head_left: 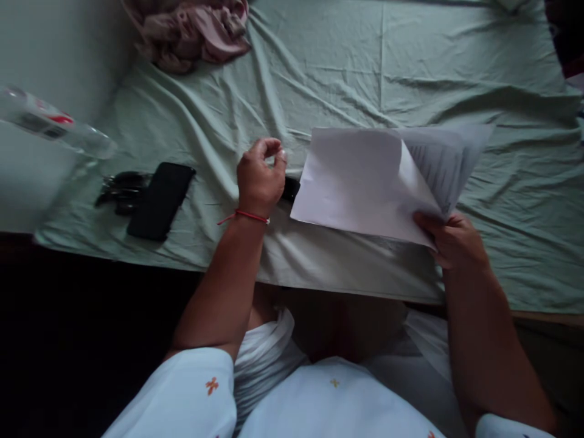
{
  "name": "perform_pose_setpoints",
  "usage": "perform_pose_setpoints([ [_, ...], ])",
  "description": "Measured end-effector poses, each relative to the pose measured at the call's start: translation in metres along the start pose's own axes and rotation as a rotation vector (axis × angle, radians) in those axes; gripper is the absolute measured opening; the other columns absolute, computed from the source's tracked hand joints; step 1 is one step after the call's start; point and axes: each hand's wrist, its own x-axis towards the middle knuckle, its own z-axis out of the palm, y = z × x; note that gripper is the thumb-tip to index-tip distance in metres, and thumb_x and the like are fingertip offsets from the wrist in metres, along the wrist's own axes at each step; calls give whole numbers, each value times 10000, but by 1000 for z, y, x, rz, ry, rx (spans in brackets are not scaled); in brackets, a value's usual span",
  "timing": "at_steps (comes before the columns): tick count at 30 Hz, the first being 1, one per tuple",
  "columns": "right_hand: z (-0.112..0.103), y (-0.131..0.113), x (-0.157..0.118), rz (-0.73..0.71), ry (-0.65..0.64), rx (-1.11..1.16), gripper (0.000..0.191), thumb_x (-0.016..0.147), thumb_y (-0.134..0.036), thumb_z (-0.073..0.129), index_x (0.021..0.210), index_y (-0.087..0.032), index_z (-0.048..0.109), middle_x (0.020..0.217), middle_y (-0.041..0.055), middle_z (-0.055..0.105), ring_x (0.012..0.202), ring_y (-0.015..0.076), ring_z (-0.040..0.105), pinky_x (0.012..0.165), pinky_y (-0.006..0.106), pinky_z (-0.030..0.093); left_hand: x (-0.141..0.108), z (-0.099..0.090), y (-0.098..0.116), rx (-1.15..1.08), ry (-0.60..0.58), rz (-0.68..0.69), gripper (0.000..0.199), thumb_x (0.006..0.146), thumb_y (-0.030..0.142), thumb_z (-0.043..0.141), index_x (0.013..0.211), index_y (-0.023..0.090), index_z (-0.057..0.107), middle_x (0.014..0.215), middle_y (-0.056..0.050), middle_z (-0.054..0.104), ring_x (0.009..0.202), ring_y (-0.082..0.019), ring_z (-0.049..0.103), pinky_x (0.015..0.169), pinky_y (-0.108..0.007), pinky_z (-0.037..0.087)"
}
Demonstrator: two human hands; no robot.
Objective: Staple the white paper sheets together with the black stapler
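Observation:
My right hand (456, 240) grips a small stack of papers (351, 182) by its lower right corner, with the thumb on top. The upper sheet is blank on the side I see and bends up at the right. Behind its curled edge, a sheet with printed lines (433, 164) shows. To the left of the papers, my left hand (261, 173) hovers apart from them, its fingers curled in toward the thumb and nothing visible between them. A red string bracelet circles that wrist. Between this hand and the papers lies a dark object (289, 190), mostly hidden.
A pale green cloth (337, 67) covers the surface. On its left lie a black phone (162, 201) and a bunch of keys or similar dark items (121, 190). A clear plastic bottle (55, 125) is farther left. Crumpled pink fabric (196, 30) sits at the back.

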Motion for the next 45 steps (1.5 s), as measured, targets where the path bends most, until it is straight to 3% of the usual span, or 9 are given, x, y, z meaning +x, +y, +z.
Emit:
perform_pose_setpoints([
  [3, 3, -1, -1, -1, 8, 11, 452, 374, -364, 1022, 701, -190, 764, 717, 14, 745, 574, 143, 636, 525, 244, 529, -1, 0, -4, 12, -120, -8, 219, 801, 340, 821, 965, 253, 704, 1272, -78, 725, 1423, -287, 529, 1185, -405, 464],
  [6, 2, -6, -4, 21, 6, -3, 469, 340, -343, 1028, 692, -179, 765, 697, 20, 738, 559, 141, 631, 505, 236, 511, 0, -1, -10, 83, -123, 13, 184, 801, 331, 814, 931, 258, 708, 1281, -90, 716, 1430, -309, 505, 1264, -445, 369],
  [12, -3, -13, -9, 23, 27, -4, 475, 315, -328, 1035, 683, -174, 777, 668, 17, 726, 533, 134, 620, 501, 241, 525, -2, -1, -4, 357, -151, -7, 117, 855, 271, 730, 964, 236, 707, 1239, -141, 713, 1320, -349, 582, 1218, -524, 387],
  [17, 2, -8, -8, 7, 20, 5, 456, 346, -325, 1028, 702, -186, 778, 719, 12, 750, 567, 137, 648, 508, 230, 533, -7, -1, 16, 619, -207, 2, 238, 947, 289, 614, 1139, 190, 714, 1330, -161, 707, 1328, -334, 606, 1201, -487, 427],
  [26, 19, -16, -16, 28, 82, 38, 432, 342, -298, 985, 617, -180, 674, 566, -20, 629, 488, 100, 527, 412, 210, 398, -6, 0, 12, 629, -195, 0, 228, 948, 281, 626, 1148, 231, 722, 1316, -134, 721, 1312, -335, 627, 1187, -504, 451],
  [32, 33, -21, -21, 50, 131, 85, 541, 247, -290, 982, 630, -184, 615, 552, -45, 597, 463, 75, 475, 361, 188, 308, -7, 1, 18, 697, -206, -20, 275, 994, 261, 568, 1199, 162, 720, 1332, -179, 717, 1310, -341, 639, 1165, -486, 463],
  [39, 30, -9, -14, -1, 121, 92, 482, 333, -298, 972, 701, -197, 677, 651, -11, 677, 490, 108, 546, 354, 207, 409, -7, 0, 17, 745, -263, -19, 389, 1002, 175, 435, 1284, 146, 700, 1325, -176, 726, 1273, -321, 661, 1143, -460, 470],
  [45, 26, -8, -12, -4, 109, 57, 335, 469, -264, 915, 710, -236, 685, 699, -1, 700, 519, 120, 556, 361, 219, 432, -13, 1, 35, 833, -321, -31, 493, 939, 63, 428, 1351, 169, 678, 1428, -152, 678, 1351, -338, 614, 1194, -510, 437],
])
